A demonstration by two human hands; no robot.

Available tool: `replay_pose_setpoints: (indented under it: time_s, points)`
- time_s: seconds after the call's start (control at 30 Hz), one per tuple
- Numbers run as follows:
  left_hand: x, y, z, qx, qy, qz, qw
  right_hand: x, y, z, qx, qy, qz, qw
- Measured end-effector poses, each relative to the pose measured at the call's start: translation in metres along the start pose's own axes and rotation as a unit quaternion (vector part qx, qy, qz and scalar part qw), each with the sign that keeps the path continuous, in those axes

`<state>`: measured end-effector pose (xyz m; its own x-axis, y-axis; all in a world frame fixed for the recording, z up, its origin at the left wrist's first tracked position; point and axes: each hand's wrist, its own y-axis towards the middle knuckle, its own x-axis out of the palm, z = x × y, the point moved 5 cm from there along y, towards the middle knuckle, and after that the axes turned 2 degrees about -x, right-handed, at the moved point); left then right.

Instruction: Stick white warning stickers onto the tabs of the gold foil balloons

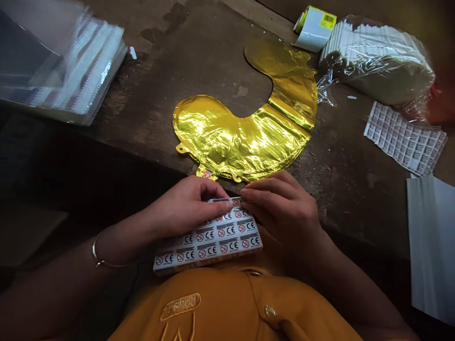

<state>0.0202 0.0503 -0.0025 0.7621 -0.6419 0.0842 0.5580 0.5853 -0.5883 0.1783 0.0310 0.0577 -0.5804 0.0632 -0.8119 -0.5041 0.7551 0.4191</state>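
Bench edge (149, 162) slants from the left of the view down toward the lower right, and both forearms come in from below it, leaving the hands just at that edge. Stained dark wood shows around a gold foil balloon (241, 137) lying flat on the bench, its curved body arcing from a small tab beside the fingers up toward the far side. At upper left, a clear plastic bag (60, 61) holds stacked white packets, partly cut off by the frame. At upper right, clear plastic wrap (377, 61) surrounds a thick stack of white sheets, with a barcoded label roll (314, 28) beside it. A printed sticker sheet (405, 137) and a white folded sheet (432, 246) lie further right. A CE label strip (209, 239), printed in rows of CE marks and red prohibition signs, is held just past the bench edge above a mustard shirt (227, 303). Its long axis runs crosswise, rising toward the right. Left hand (185, 206) and right hand (280, 208) are both closed narrowly, pinching its upper edge between them, with a thin bracelet (101, 251) on the left wrist.
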Motion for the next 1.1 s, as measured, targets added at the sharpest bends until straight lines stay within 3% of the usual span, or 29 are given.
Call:
replay_pose_setpoints:
  time_s: [0.3,0.5,0.6,0.63,0.67,0.73,0.8,0.83,0.87,0.93,1.1]
  points:
    - [0.0,0.002,-0.004,-0.003,-0.021,-0.01,1.0,0.007,-0.013,-0.003,-0.127,-0.058,-0.003,0.99]
    - [0.0,0.002,-0.003,0.017,0.022,-0.019,0.999,0.01,-0.004,-0.007,-0.046,0.01,-0.052,0.998]
    - [-0.01,-0.008,0.007,0.075,0.145,0.011,0.987,-0.002,0.005,-0.004,0.053,0.123,-0.043,0.99]
    - [-0.016,-0.015,0.014,0.118,0.218,0.052,0.967,-0.009,0.009,0.0,0.09,0.158,-0.023,0.983]
    - [-0.023,-0.023,0.024,0.175,0.304,0.108,0.93,-0.016,0.013,0.005,0.125,0.185,0.008,0.975]
    - [-0.029,-0.045,0.043,0.306,0.47,0.227,0.796,-0.028,0.02,0.018,0.189,0.194,0.091,0.958]
    - [-0.025,-0.058,0.049,0.4,0.566,0.266,0.67,-0.03,0.027,0.032,0.227,0.155,0.13,0.953]
    - [-0.021,-0.059,0.047,0.423,0.59,0.257,0.638,-0.025,0.031,0.037,0.231,0.134,0.119,0.956]
    - [-0.018,-0.057,0.043,0.433,0.602,0.239,0.627,-0.018,0.035,0.041,0.229,0.114,0.094,0.962]
    - [-0.012,-0.045,0.03,0.411,0.618,0.191,0.642,-0.002,0.043,0.046,0.216,0.088,0.043,0.972]
    - [-0.006,-0.029,0.007,0.395,0.599,0.171,0.675,0.011,0.054,0.047,0.215,0.058,0.044,0.974]
